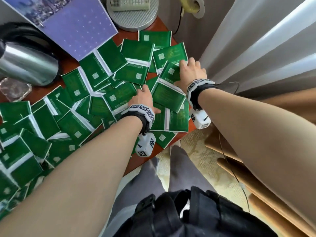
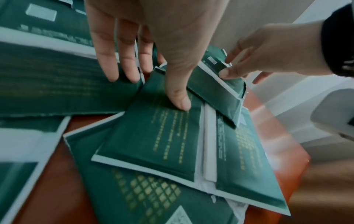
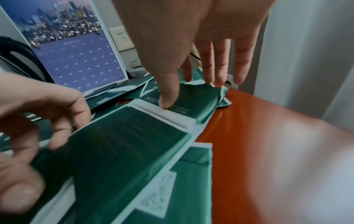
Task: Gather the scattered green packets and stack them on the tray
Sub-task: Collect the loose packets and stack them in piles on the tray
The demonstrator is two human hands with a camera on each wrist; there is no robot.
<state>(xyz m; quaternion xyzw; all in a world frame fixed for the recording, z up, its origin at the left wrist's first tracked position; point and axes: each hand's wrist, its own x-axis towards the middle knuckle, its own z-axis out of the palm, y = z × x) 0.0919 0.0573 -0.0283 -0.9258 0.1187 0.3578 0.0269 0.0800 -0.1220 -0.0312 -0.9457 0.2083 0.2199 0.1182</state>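
Several green packets (image 1: 73, 120) with white edges lie scattered and overlapping across the red-brown table (image 1: 145, 162). A joined pair of packets (image 1: 168, 94) (image 2: 153, 136) (image 3: 124, 144) lies near the table's right edge between my hands. My left hand (image 1: 143, 97) (image 2: 153, 91) pinches its near left edge, thumb on top and fingers at the edge. My right hand (image 1: 189, 69) (image 3: 191, 92) holds the far end, with the thumb on the white seam and the fingers over the far edge. A round grey tray (image 1: 136, 26) stands at the back.
A keypad device lies on the tray. A steel kettle (image 1: 29, 65) and a glass dish (image 1: 13, 89) stand at the left, with a purple calendar (image 1: 73, 28) behind. White curtains (image 1: 256, 48) hang close on the right above a wooden chair (image 1: 248, 159). Bare table (image 3: 268, 136) shows at the right corner.
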